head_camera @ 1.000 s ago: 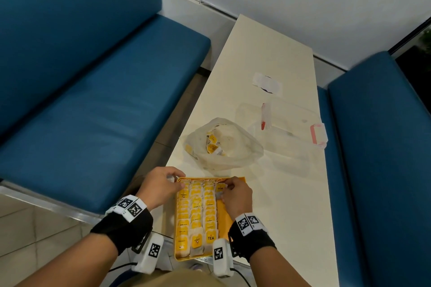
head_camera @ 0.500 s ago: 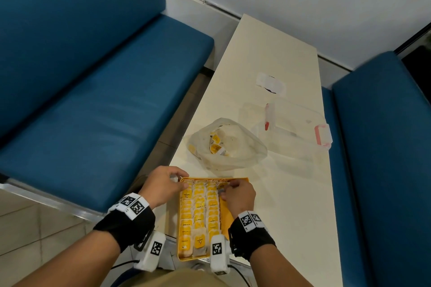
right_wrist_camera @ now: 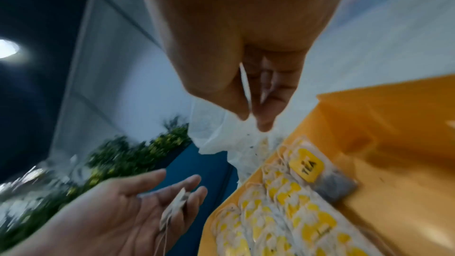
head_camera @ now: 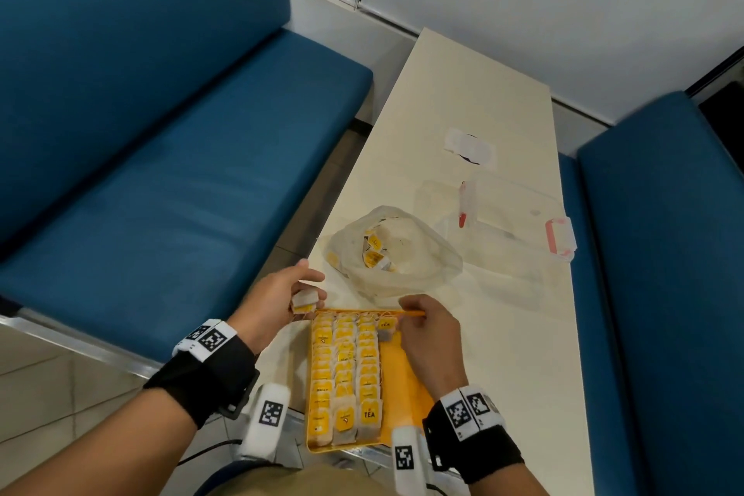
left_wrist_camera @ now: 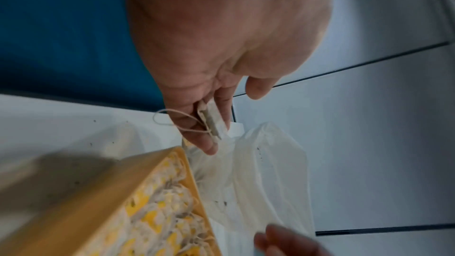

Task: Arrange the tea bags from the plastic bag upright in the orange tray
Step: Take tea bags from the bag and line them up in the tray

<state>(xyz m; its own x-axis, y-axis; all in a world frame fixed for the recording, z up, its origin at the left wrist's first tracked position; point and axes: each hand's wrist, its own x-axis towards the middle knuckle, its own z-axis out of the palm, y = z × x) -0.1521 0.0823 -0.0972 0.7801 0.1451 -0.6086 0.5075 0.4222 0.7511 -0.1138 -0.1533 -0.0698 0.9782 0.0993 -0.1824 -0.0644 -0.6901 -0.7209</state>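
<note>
The orange tray (head_camera: 406,379) sits at the table's near edge, with three full rows of upright tea bags (head_camera: 345,366). A single bag tagged TEA (head_camera: 384,328) leans at the far end of the fourth row (right_wrist_camera: 307,166). My left hand (head_camera: 312,290) hovers off the tray's far left corner and holds a tea bag (head_camera: 304,302) between its fingers (left_wrist_camera: 211,120). At the tray's far rim, my right hand (head_camera: 406,312) pinches a thin white piece (right_wrist_camera: 246,85), apparently a tea bag seen edge-on. The plastic bag (head_camera: 418,262) lies just beyond, with more tea bags (head_camera: 374,254) inside.
A clear box (head_camera: 519,225) with pink latches stands right of the plastic bag, with a white slip (head_camera: 469,143) farther back. Blue benches flank the narrow table on the left (head_camera: 161,173) and right (head_camera: 664,254). The tray slightly overhangs the near table edge.
My left hand has lifted off the tray's far left corner, and the tea bag in it now shows. My right hand has drawn slightly right, away from the TEA bag in the fourth row.
</note>
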